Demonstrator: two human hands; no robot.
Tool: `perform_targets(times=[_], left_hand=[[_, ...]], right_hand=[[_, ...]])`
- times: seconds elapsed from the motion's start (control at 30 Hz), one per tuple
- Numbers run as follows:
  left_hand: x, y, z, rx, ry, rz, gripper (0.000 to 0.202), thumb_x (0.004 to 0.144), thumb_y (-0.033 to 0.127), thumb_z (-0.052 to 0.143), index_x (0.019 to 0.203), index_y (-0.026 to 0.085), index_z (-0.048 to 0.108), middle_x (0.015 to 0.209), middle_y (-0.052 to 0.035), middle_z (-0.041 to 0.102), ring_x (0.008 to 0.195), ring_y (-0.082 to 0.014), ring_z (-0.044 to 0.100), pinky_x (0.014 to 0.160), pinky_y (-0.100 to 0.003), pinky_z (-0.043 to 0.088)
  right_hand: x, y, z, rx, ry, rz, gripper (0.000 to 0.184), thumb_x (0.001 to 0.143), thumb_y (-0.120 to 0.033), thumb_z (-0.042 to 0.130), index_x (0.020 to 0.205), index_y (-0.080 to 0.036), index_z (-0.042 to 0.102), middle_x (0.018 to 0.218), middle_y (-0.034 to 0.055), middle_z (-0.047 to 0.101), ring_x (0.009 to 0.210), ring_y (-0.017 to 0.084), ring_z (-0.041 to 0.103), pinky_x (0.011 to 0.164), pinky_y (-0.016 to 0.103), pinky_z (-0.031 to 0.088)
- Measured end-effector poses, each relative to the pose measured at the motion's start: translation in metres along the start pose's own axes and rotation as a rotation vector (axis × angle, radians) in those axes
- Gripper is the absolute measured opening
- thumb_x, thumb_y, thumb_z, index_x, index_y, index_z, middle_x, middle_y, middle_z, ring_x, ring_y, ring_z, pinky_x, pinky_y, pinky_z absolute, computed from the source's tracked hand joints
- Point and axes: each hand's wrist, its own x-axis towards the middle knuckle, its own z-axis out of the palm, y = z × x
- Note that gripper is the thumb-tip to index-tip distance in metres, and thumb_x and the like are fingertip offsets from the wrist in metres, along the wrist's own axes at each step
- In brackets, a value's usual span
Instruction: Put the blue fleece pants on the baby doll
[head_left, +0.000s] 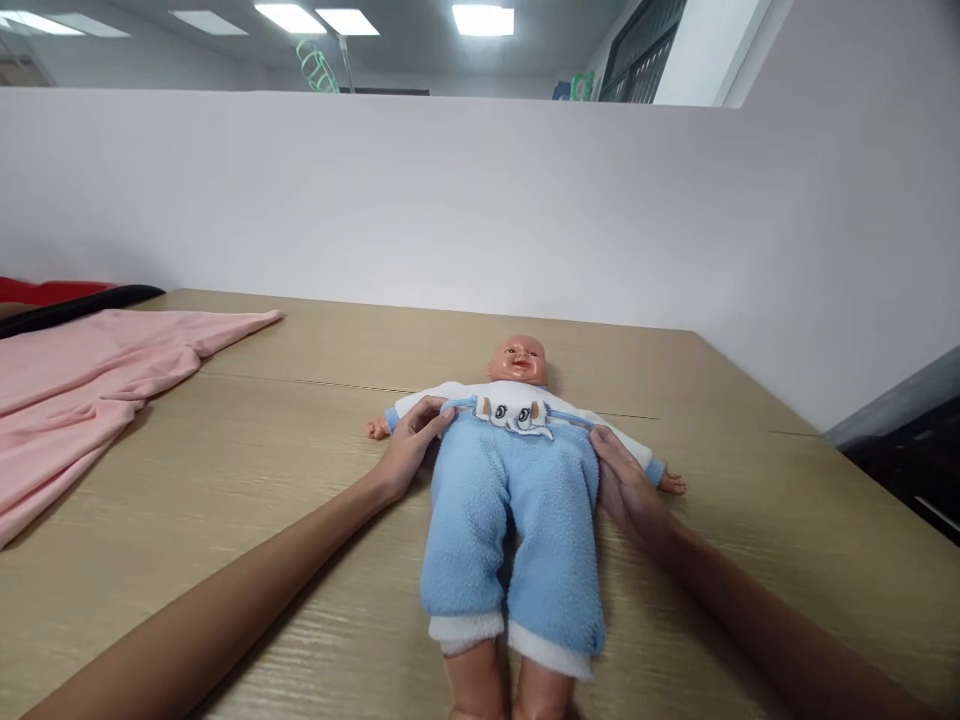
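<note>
A baby doll point(517, 362) lies on its back on the wooden table, head toward the wall and legs toward me. It wears a white top with blue cuffs and an animal face on the chest point(514, 415). Fuzzy blue trousers point(469, 500) with white hems cover its legs. At the waist's left side my left hand point(414, 440) grips the trousers' waistband between thumb and fingers. On the opposite side my right hand point(626, 480) pinches the waistband too, its fingers partly hidden. The doll's arms are spread out, and its bare lower legs run out of view.
Pink cloth point(97, 390) lies spread on the left of the table point(322, 600). Behind it are a black item point(112, 298) and a red one point(45, 291). A white wall point(450, 200) borders the far edge. Something dark point(907, 450) stands beyond the right edge.
</note>
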Motion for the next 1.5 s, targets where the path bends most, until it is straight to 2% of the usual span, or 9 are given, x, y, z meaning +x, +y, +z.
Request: perform_targets(times=[0.23,0.4,0.57,0.9,1.07,1.13,1.23,1.37,1.5], left_hand=[[0.000,0.004,0.001,0.051,-0.023,0.023,0.029,0.096,0.048,0.075,0.107,0.022,0.072,0.105,-0.0016,0.065,0.099,-0.0189,0.054,0.089,-0.029,0.040],[-0.001,0.005,0.003,0.070,-0.005,0.041,0.030,0.096,0.050,0.074,0.105,0.022,0.071,0.102,-0.0020,0.064,0.097,-0.0190,0.054,0.088,-0.029,0.041],[-0.005,0.007,-0.001,0.192,0.009,0.098,0.030,0.095,0.050,0.076,0.101,0.021,0.072,0.104,-0.0043,0.065,0.098,-0.0200,0.056,0.088,-0.030,0.042],[-0.007,0.005,-0.003,0.278,0.016,0.064,0.032,0.100,0.054,0.068,0.109,0.022,0.065,0.104,-0.0021,0.062,0.095,-0.0180,0.054,0.086,-0.029,0.041],[-0.007,0.005,-0.003,0.218,0.023,0.054,0.031,0.099,0.053,0.070,0.108,0.023,0.063,0.101,-0.0003,0.058,0.092,-0.0167,0.051,0.083,-0.028,0.039],[-0.007,0.007,-0.002,0.195,0.028,0.067,0.030,0.100,0.051,0.069,0.108,0.023,0.063,0.098,0.0003,0.056,0.090,-0.0164,0.049,0.081,-0.028,0.038],[-0.008,0.009,0.001,0.195,0.044,0.088,0.028,0.100,0.050,0.069,0.109,0.024,0.062,0.097,0.0004,0.056,0.088,-0.0164,0.049,0.080,-0.028,0.038],[-0.013,0.013,0.005,0.236,0.075,0.106,0.027,0.101,0.050,0.068,0.109,0.024,0.063,0.102,-0.0010,0.059,0.090,-0.0175,0.052,0.083,-0.030,0.041],[-0.018,0.018,0.010,0.294,0.095,0.182,0.022,0.103,0.047,0.065,0.107,0.025,0.063,0.104,-0.0026,0.062,0.096,-0.0199,0.056,0.090,-0.032,0.045]], right_hand=[[-0.009,-0.006,0.000,0.076,-0.059,0.095,0.047,0.079,-0.053,0.091,0.116,-0.033,0.071,0.121,0.0032,0.073,0.130,0.026,0.064,0.118,0.038,0.049],[-0.008,-0.008,0.001,-0.029,-0.087,-0.029,0.041,0.082,-0.055,0.089,0.103,-0.029,0.066,0.099,0.0006,0.063,0.103,0.021,0.063,0.096,0.031,0.055],[-0.007,-0.010,0.000,-0.104,-0.089,-0.106,0.053,0.080,-0.048,0.093,0.079,-0.025,0.045,0.077,-0.0058,0.036,0.069,0.014,0.039,0.067,0.026,0.043],[-0.010,-0.018,0.005,-0.272,-0.147,-0.089,0.056,0.088,-0.058,0.083,0.076,-0.026,0.038,0.073,-0.0057,0.032,0.066,0.015,0.031,0.062,0.030,0.033],[-0.024,-0.022,0.011,-0.278,-0.004,-0.202,0.040,0.092,-0.055,0.077,0.114,-0.030,0.056,0.107,0.0029,0.063,0.100,0.025,0.062,0.089,0.037,0.052],[-0.029,-0.036,0.020,-0.346,0.072,-0.353,0.043,0.097,-0.050,0.072,0.132,-0.032,0.054,0.132,0.0075,0.063,0.127,0.029,0.060,0.112,0.045,0.047],[-0.020,-0.070,0.050,-0.514,0.100,-0.601,0.039,0.102,-0.040,0.066,0.138,-0.031,0.057,0.140,0.0099,0.063,0.136,0.032,0.056,0.123,0.051,0.038],[0.037,-0.107,0.112,-0.715,-0.241,-0.749,0.019,0.103,-0.031,0.061,0.120,-0.027,0.068,0.124,0.0097,0.071,0.123,0.030,0.065,0.110,0.046,0.051],[0.114,-0.102,0.173,-1.042,-0.814,-0.582,0.032,0.096,-0.026,0.070,0.127,-0.024,0.072,0.132,0.0096,0.073,0.123,0.031,0.067,0.107,0.047,0.051]])
